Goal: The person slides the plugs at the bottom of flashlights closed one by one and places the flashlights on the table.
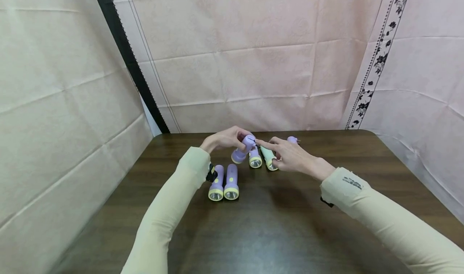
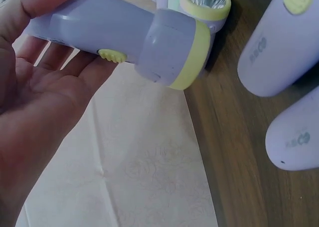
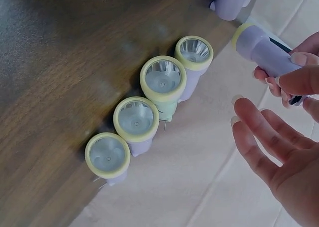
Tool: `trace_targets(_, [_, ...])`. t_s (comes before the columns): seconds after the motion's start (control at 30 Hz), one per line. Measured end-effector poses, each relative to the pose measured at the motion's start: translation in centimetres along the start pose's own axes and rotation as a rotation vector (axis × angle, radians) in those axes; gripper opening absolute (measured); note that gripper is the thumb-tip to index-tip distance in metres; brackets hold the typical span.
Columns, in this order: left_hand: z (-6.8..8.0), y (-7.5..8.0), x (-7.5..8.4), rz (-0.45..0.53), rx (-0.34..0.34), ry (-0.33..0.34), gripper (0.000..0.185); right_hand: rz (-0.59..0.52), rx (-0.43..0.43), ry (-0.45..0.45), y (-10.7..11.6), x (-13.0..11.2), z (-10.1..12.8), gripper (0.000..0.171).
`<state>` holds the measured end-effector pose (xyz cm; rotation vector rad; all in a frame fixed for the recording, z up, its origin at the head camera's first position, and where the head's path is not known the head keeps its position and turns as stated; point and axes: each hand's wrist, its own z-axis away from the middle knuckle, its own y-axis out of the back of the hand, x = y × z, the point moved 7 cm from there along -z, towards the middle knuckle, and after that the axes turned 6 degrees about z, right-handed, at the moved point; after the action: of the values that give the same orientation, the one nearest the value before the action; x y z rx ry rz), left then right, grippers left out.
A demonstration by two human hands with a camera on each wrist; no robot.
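My left hand (image 1: pixel 229 139) grips a lilac flashlight (image 2: pixel 119 32) with a yellow rim and a yellow slide switch. It is raised over the table, tilted with its lens end down and its tail toward my right hand (image 1: pixel 290 155). The tips of my right thumb and index finger are at that tail, beside a small dark part (image 3: pixel 298 100). The other right fingers (image 3: pixel 264 137) stay spread below, away from the flashlight. Under my left wrist, two lilac flashlights (image 1: pixel 231 181) lie side by side, lenses toward me.
Farther back, several flashlights stand in a row, among them a mint green one (image 1: pixel 267 155) and a lilac one (image 1: pixel 255 158). Thin metal prongs (image 3: pixel 165 125) show at some tails. The brown wooden table (image 1: pixel 253 233) ends at a hanging pale cloth (image 1: pixel 235 64).
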<state>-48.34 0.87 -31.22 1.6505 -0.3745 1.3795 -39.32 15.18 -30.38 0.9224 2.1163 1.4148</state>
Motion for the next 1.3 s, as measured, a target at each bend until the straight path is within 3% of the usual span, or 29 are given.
trace_targets(0.6, [-0.7,-0.5,0.8,-0.016,0.007,-0.057,0.043,0.071,0.002,-0.008,0.8,-0.1,-0.1,0.073])
trace_targets(1.17, [-1.2,-1.9,0.5,0.06,-0.014,-0.025,0.047,0.065,0.018,-0.001,0.4,-0.1,0.2,0.074])
trace_targets(1.3, [-1.2,-2.0,0.5,0.036,0.002,-0.019,0.047,0.052,0.017,-0.004,0.4,-0.1,0.3,0.073])
